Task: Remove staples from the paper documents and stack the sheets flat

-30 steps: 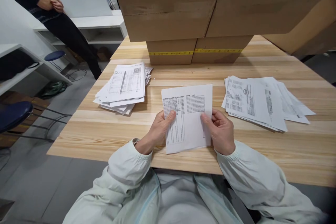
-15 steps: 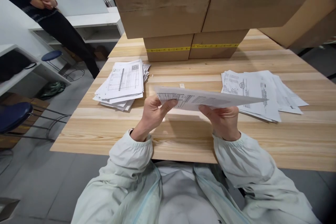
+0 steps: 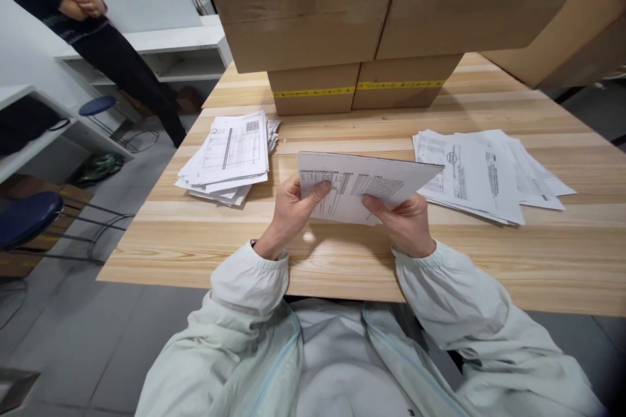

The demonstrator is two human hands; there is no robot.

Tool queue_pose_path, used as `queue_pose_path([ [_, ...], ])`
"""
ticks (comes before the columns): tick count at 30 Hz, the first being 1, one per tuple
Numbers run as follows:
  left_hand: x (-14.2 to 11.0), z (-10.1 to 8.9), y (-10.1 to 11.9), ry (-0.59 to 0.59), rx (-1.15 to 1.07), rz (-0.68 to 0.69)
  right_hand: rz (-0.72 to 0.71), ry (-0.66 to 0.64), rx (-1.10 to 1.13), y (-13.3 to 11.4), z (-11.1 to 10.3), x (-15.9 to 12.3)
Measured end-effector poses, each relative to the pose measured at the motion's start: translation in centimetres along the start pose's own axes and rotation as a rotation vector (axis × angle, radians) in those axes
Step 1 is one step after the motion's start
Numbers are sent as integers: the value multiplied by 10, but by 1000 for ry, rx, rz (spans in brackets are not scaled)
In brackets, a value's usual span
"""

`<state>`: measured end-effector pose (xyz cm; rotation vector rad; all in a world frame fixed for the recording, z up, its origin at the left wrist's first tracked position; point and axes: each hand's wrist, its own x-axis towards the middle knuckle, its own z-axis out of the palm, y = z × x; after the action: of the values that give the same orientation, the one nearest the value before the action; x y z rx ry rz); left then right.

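A printed paper sheet (image 3: 352,169) is held up above the wooden table in both hands; whether it is one sheet or several I cannot tell. My left hand (image 3: 296,205) pinches its left side, thumb on the printed face and fingers behind. Its lower right part is gripped by my right hand (image 3: 403,218), again with the thumb in front. To the left lies an untidy stack of printed papers (image 3: 229,153). On the right, a fanned-out pile of papers (image 3: 472,172) rests just beyond my right hand, partly behind the held paper's right corner.
Large cardboard boxes (image 3: 313,6) are stacked at the back of the wooden table (image 3: 342,260). Another cardboard box (image 3: 577,39) stands at the far right. At the left a person (image 3: 85,3) stands with hands clasped, near blue stools (image 3: 32,218) and white shelves (image 3: 195,36).
The held paper has tilted so that its printed face shows more, and its right end has drawn leftward. My right hand has shifted slightly left, my left hand slightly right.
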<state>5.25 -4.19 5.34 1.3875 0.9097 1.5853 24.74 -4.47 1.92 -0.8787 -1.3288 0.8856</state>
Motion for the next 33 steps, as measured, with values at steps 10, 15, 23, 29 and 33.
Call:
queue_pose_path([
  [10,-4,1,2,38,21,-78,41,40,-15,-6,4,-2],
  [15,-6,2,-1,41,-2,-120,58,74,-54,-10,5,-2],
  [23,-11,6,-4,34,7,-184,71,76,-53,-5,6,-5],
  [29,-11,6,-4,32,14,-171,55,82,-84,-5,8,-6],
  [33,-13,2,-4,9,-61,-260,63,27,-139,-13,-5,-4],
])
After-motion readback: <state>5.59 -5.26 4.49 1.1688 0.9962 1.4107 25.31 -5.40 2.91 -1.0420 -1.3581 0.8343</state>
